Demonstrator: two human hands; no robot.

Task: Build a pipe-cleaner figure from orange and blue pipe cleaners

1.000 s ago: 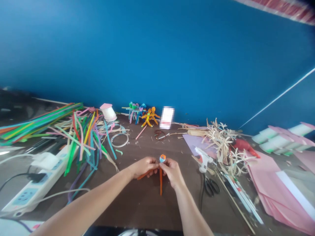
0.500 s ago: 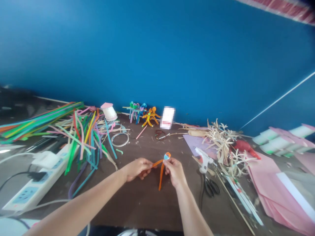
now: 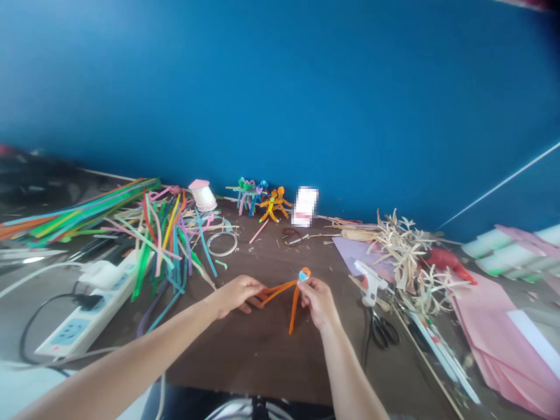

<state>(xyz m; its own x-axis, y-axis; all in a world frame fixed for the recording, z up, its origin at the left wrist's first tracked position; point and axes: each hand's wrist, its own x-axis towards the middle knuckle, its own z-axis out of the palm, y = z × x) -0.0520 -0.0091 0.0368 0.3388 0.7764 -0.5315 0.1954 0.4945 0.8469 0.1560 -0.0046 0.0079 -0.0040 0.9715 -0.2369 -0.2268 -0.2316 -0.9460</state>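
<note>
An orange pipe cleaner stretches between my two hands over the dark table. My right hand pinches it just below a small light-blue and orange head-like end. From that pinch one orange strand hangs down toward the table. My left hand has its fingers closed on the other strand, which is folded back into a narrow loop near the fingertips. Several finished pipe-cleaner figures, orange, yellow, blue and green, stand by the wall beyond my hands.
Loose coloured pipe cleaners and a white power strip lie left. To the right are a glue gun, black-handled scissors, dried husk flowers and pink sheets. A tape ring and a white cup sit further back.
My left hand has drawn away from my right, and the orange strand between them now shows a folded loop. The whole view has shifted slightly, with the table's near edge more visible.
</note>
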